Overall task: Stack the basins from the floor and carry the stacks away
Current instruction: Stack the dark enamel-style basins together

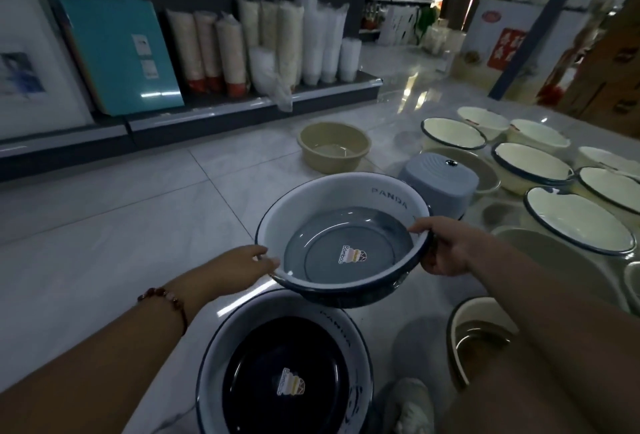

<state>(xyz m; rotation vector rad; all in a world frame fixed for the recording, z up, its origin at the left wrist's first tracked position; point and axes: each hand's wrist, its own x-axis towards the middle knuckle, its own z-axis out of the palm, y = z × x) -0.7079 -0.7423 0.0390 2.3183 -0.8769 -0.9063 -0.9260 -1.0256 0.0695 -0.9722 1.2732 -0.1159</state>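
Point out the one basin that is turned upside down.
The grey basin just beyond the held white basin: its ridged bottom faces up, while all others sit open side up.

We hold one white basin (341, 236) by its rim, left hand (242, 269) and right hand (446, 250) on opposite sides, above a matching basin (284, 364) on the floor (121, 226); cream basins (530, 163) lie to our right.
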